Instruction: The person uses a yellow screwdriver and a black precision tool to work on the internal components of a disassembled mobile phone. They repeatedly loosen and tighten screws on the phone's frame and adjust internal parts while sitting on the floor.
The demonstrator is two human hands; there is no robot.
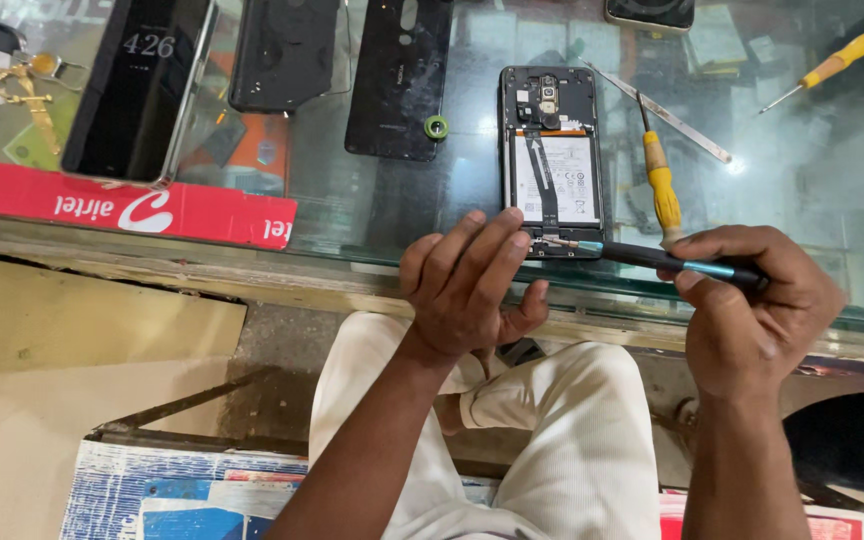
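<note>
An opened phone (552,160) with its back off lies on the glass counter (812,190), its white battery and circuit board showing. My left hand (467,285) rests on the phone's lower left corner, fingers spread over it. My right hand (752,305) grips a dark screwdriver with a teal band (662,260). The screwdriver's tip touches the bottom edge of the phone, beside my left fingertips.
A yellow-handled screwdriver (662,185) and metal tweezers (667,112) lie right of the phone. A black back cover (397,75) with a green ring (436,126), another cover and a lit phone (137,85) lie left. A second yellow screwdriver (842,55) is far right. A red strip (122,205) edges the counter.
</note>
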